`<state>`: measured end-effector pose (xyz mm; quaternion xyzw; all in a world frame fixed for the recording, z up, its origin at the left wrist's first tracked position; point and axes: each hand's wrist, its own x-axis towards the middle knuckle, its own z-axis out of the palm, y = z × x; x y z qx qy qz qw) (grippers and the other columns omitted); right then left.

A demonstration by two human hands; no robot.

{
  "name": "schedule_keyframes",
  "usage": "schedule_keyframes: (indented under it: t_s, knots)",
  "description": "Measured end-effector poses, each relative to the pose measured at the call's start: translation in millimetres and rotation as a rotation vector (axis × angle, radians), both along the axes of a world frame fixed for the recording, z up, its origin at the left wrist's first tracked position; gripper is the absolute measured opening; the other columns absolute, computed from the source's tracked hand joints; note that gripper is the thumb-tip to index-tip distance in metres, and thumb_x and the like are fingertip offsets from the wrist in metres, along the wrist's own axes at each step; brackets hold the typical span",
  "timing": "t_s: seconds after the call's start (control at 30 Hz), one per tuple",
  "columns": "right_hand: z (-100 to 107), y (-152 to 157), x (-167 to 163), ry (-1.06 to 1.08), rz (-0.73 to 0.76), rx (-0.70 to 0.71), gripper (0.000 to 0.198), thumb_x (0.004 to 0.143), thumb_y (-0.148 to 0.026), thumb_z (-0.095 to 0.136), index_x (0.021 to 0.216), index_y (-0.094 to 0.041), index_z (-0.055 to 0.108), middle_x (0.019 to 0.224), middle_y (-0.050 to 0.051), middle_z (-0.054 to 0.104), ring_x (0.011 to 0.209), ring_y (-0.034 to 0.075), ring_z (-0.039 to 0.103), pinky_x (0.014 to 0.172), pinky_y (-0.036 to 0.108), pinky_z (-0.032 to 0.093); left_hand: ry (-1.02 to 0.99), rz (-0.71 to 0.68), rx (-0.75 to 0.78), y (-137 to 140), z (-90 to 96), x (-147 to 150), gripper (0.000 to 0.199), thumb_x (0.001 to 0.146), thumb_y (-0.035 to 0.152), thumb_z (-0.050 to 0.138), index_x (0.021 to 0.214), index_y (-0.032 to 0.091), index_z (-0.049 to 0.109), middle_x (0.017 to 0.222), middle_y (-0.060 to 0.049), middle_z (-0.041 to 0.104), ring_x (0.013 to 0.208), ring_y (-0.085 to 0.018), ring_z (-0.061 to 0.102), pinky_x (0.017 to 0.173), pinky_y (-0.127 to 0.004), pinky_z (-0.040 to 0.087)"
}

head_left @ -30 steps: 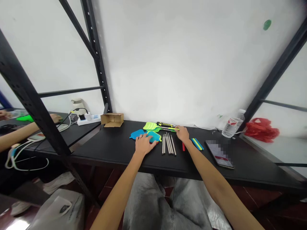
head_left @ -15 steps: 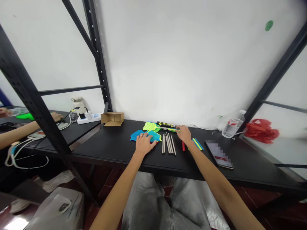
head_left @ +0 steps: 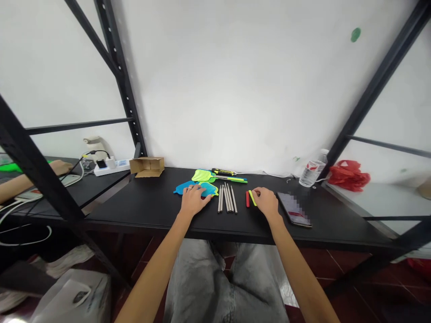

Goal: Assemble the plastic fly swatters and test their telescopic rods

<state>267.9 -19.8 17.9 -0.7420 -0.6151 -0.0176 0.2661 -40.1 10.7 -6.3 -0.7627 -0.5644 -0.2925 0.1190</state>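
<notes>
My left hand (head_left: 192, 199) lies with fingers spread on blue leaf-shaped fly swatter heads (head_left: 182, 187); a yellow-green edge shows beneath them. Several silver metal rods (head_left: 227, 199) lie side by side just right of it. My right hand (head_left: 267, 200) rests further right with its fingers curled in, at the coloured plastic handles. A red handle (head_left: 247, 198) and a yellow handle (head_left: 252, 198) show beside its fingertips; what is under the palm is hidden. Behind the rods lie assembled fly swatters with a yellow-green head (head_left: 202, 175) and silver shafts.
A phone (head_left: 294, 209) lies right of my right hand. Beyond it stand a water bottle (head_left: 314, 169) and a red plastic bag (head_left: 349, 175). An open cardboard box (head_left: 147, 167) sits back left, near a power strip (head_left: 112, 168). Another person's arm (head_left: 37, 179) is at the left table.
My right hand has left the assembled swatters at the back and come toward me, down to the coloured handles. My left hand stays on the blue heads. The camera view has shifted.
</notes>
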Motion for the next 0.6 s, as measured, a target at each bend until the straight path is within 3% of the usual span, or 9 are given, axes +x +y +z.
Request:
schedule_keyframes:
  t_s: [0.1,0.23,0.37,0.6]
  knots:
    - [2,-3,-6,-0.019,-0.004,0.016,0.030,0.093,-0.042,0.050,0.093,-0.026,0.075,0.097,0.006,0.072,0.088,0.021,0.066,0.070,0.026,0.042,-0.006,-0.022,0.006,-1,2.0,0,0.038,0.088,0.052,0.057,0.104,0.023,0.076,0.118,-0.009,0.068,0.111,-0.032,0.056,0.093,-0.044,0.039]
    - [4,-3,-30,-0.087,0.103,0.050,0.035,0.094,-0.047,0.049,0.089,-0.024,0.075,0.096,0.006,0.073,0.089,0.020,0.066,0.072,0.026,0.043,-0.004,-0.042,0.015,-2,3.0,1,0.038,0.089,0.051,0.057,0.103,0.022,0.076,0.113,-0.009,0.069,0.108,-0.031,0.057,0.091,-0.043,0.041]
    - [3,1,-52,-0.127,0.179,-0.056,0.031,0.090,-0.046,0.054,0.085,-0.024,0.075,0.094,0.007,0.073,0.089,0.022,0.066,0.073,0.028,0.043,0.020,-0.042,0.015,-2,2.3,2,0.038,0.089,0.051,0.056,0.105,0.022,0.075,0.110,-0.010,0.069,0.105,-0.030,0.058,0.090,-0.043,0.042]
    - [5,4,-57,-0.134,0.154,-0.127,0.028,0.086,-0.046,0.059,0.084,-0.024,0.076,0.092,0.010,0.073,0.092,0.026,0.067,0.077,0.032,0.044,0.036,-0.024,-0.010,-2,2.1,3,0.037,0.086,0.050,0.060,0.108,0.024,0.073,0.114,-0.010,0.068,0.109,-0.032,0.057,0.092,-0.044,0.042]
